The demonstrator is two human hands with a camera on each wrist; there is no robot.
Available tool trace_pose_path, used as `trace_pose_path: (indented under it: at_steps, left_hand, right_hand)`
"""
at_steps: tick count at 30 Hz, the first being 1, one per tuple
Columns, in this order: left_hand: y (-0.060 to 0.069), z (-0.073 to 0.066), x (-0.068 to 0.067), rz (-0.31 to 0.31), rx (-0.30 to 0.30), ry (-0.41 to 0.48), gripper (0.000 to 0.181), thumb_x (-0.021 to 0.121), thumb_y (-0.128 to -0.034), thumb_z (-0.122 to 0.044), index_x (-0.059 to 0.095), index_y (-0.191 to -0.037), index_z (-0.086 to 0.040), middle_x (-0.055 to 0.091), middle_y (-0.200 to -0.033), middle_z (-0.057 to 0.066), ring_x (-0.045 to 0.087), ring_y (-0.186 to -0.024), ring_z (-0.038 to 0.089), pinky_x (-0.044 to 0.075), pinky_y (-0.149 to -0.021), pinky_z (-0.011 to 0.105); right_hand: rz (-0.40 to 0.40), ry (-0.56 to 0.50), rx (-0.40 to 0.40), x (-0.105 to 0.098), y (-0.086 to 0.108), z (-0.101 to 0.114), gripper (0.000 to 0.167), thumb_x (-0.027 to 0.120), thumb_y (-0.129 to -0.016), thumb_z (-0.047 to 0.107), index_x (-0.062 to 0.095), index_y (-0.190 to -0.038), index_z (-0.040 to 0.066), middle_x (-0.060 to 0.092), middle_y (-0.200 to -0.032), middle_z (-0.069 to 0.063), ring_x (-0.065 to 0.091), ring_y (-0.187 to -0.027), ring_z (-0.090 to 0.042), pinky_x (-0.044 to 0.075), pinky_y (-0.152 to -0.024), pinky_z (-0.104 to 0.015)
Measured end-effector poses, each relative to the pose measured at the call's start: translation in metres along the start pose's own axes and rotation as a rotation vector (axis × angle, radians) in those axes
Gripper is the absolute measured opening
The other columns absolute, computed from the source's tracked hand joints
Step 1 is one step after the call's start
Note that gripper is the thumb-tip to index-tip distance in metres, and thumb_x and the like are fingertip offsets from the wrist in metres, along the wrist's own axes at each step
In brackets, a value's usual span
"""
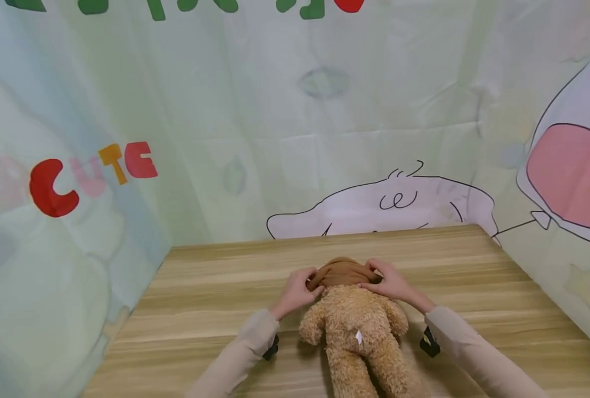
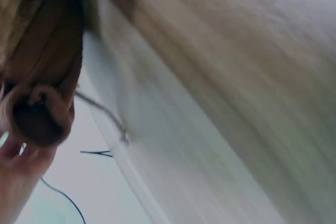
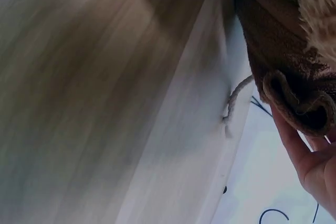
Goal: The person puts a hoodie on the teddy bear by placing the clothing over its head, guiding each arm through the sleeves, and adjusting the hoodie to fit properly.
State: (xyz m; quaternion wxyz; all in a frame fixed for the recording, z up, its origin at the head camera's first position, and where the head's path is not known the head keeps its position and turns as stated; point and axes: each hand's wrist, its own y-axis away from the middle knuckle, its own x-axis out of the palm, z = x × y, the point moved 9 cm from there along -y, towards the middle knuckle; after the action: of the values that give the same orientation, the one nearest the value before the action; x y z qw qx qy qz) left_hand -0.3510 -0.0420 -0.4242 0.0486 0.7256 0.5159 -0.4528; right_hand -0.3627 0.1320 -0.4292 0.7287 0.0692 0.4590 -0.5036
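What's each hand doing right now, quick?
Left hand: closed, holding the left side of the brown cloth on the plush toy.
Right hand: closed, holding the cloth's right side.

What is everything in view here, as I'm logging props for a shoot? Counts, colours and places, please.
Plush toy: one, tan, lying on the table, legs toward the wearer
Cloth piece: one, brown, at the toy's head end
Cord: at least one, greyish brown, beside the cloth
Tag: one, white, on the toy
Table: one, wood-grained light brown, beneath the toy
Backdrop: one, pale green and white, behind the table, printed with "CUTE" and a balloon
Black devices: two, one by each wrist
Sleeves: two, beige, on the forearms
Left hand: one, gripping the cloth's left side
Right hand: one, gripping its right side
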Motion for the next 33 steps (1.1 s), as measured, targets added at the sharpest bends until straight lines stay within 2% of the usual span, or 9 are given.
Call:
trace_pose_path:
  at_steps: [3,5,13,17,21,24,27,30,33]
  left_hand:
    - [0.005,-0.002,0.003,0.111,-0.021,0.053,0.023,0.066,-0.0779,-0.017,0.055,-0.096,-0.007,0.058,-0.081,0.005,0.044,-0.058,0.005,0.037,-0.051,0.018]
    - [0.004,-0.001,0.005,0.119,-0.054,0.058,0.028,0.068,-0.0765,-0.018,0.053,-0.097,-0.007,0.056,-0.082,0.006,0.043,-0.06,0.006,0.036,-0.052,0.019]
    - [-0.001,-0.001,0.009,-0.088,-0.145,0.143,0.019,0.067,-0.069,0.0,0.049,-0.073,-0.004,0.04,-0.062,0.002,0.031,-0.053,0.007,0.028,-0.05,0.019]
    - [-0.005,-0.009,0.008,-0.168,-0.124,0.179,0.016,0.062,-0.069,0.007,0.052,-0.067,-0.005,0.038,-0.056,-0.001,0.026,-0.048,0.005,0.025,-0.048,0.018]
    - [-0.009,-0.014,0.002,-0.254,-0.07,0.074,0.034,0.054,-0.0626,0.014,0.034,-0.055,-0.012,0.023,-0.053,-0.005,0.018,-0.049,0.004,0.02,-0.05,0.017]
    - [-0.009,-0.016,-0.002,-0.287,-0.028,-0.021,0.045,0.047,-0.0543,0.017,0.018,-0.06,-0.017,0.014,-0.058,-0.005,0.013,-0.051,0.005,0.016,-0.054,0.018]
    - [-0.009,-0.017,-0.005,-0.263,0.018,-0.029,0.045,0.049,-0.0529,0.018,0.018,-0.06,-0.015,0.016,-0.059,-0.005,0.017,-0.052,0.007,0.018,-0.055,0.019]
    - [-0.008,-0.014,-0.004,-0.199,0.037,0.034,0.035,0.062,-0.0623,0.013,0.034,-0.058,-0.009,0.035,-0.061,0.002,0.035,-0.059,0.013,0.03,-0.06,0.022]
    - [-0.007,-0.004,0.001,-0.091,-0.03,0.164,0.019,0.069,-0.0726,-0.002,0.051,-0.077,-0.001,0.053,-0.102,0.016,0.049,-0.097,0.027,0.041,-0.082,0.038]
  right_hand:
    - [0.002,0.01,0.017,-0.001,0.002,-0.002,0.026,0.068,-0.076,0.033,0.047,-0.076,0.018,0.044,-0.07,0.005,0.04,-0.065,-0.007,0.032,-0.059,-0.024]
    - [0.01,0.022,0.025,-0.002,0.003,-0.003,0.026,0.068,-0.077,0.034,0.047,-0.077,0.018,0.044,-0.071,0.005,0.04,-0.065,-0.007,0.033,-0.059,-0.024]
    - [-0.006,0.021,0.024,-0.001,0.007,0.001,0.022,0.068,-0.078,0.026,0.049,-0.079,0.016,0.047,-0.074,0.004,0.042,-0.068,-0.007,0.033,-0.062,-0.025]
    - [-0.079,0.02,-0.005,-0.003,0.008,0.007,0.028,0.07,-0.075,0.019,0.043,-0.07,0.013,0.038,-0.066,0.004,0.035,-0.062,-0.007,0.03,-0.059,-0.024]
    - [-0.14,0.126,-0.048,-0.004,0.004,0.014,0.031,0.07,-0.073,0.015,0.041,-0.063,0.016,0.034,-0.061,0.008,0.029,-0.057,-0.003,0.028,-0.056,-0.019]
    - [-0.15,0.196,-0.082,-0.003,-0.002,0.022,0.037,0.068,-0.071,0.01,0.035,-0.057,0.019,0.03,-0.058,0.01,0.025,-0.054,-0.003,0.025,-0.054,-0.018]
    - [-0.159,0.219,-0.171,-0.004,-0.002,0.031,0.04,0.067,-0.069,0.002,0.03,-0.057,0.015,0.028,-0.058,0.007,0.022,-0.055,-0.003,0.022,-0.054,-0.018]
    - [-0.146,0.211,-0.221,-0.005,0.002,0.03,0.024,0.067,-0.073,0.003,0.047,-0.066,0.012,0.043,-0.068,0.002,0.031,-0.058,-0.005,0.028,-0.053,-0.02]
    - [-0.056,0.109,-0.156,-0.002,0.007,0.018,0.016,0.067,-0.078,0.012,0.056,-0.09,0.009,0.054,-0.102,-0.013,0.052,-0.082,-0.019,0.044,-0.067,-0.031]
